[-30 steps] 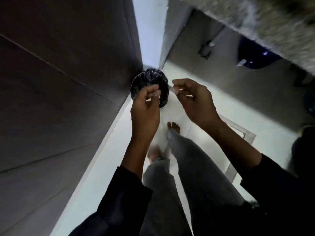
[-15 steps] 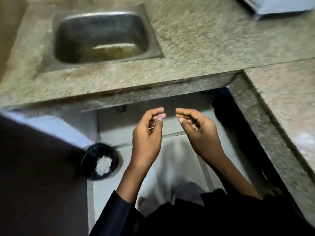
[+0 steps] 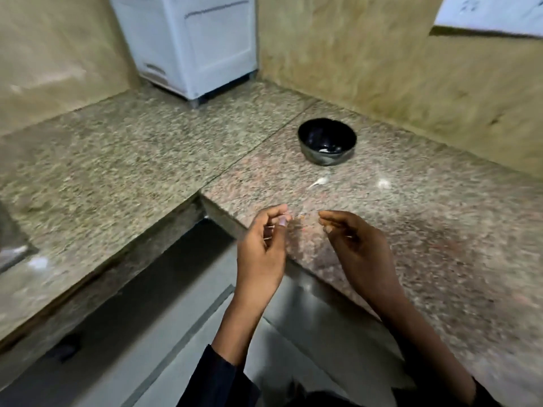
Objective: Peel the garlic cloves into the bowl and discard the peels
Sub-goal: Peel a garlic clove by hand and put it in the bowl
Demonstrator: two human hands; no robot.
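Left hand (image 3: pixel 261 245): raised at the counter (image 3: pixel 411 230) edge, fingers loosely curled, nothing seen in it. Right hand (image 3: pixel 357 248): just beside the left, apart from it, fingers likewise slack and holding nothing visible. Black bowl (image 3: pixel 327 142): on the counter well beyond both hands, pale pieces inside. Garlic clove (image 3: pixel 320 181): lay between bowl and hands. White scrap (image 3: pixel 383 183): beside it, too blurred to identify.

We see a speckled granite counter (image 3: pixel 123 160) bending in an L, with yellowish walls (image 3: pixel 396 69) behind it. A white appliance (image 3: pixel 191 45) stands at the counter's back corner, and grey floor (image 3: pixel 141 333) lies below its edge.
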